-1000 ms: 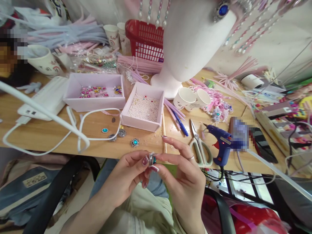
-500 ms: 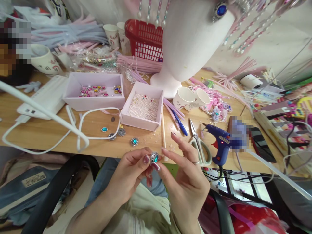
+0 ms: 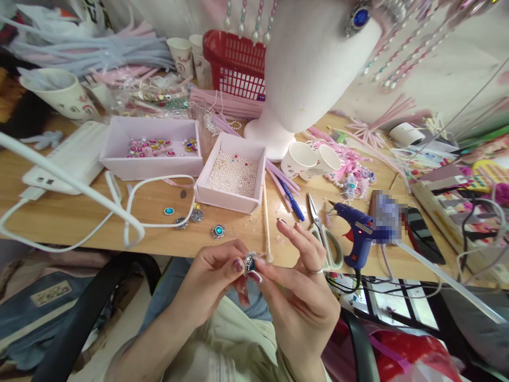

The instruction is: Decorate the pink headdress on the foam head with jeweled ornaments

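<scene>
1. The person's left hand [image 3: 212, 278] pinches a round, silver-rimmed ornament with a blue-green gem [image 3: 249, 262], on the near side of the square lilac box [image 3: 228, 201].
2. The right hand [image 3: 304, 292] meets it, thumb and forefinger gripping the same ornament, other fingers raised.
3. A similar teal-gemmed ornament [image 3: 218, 231] lies between box and hands.
4. Pale-handled metal scissors [image 3: 315, 214] rest right of the box.
</scene>
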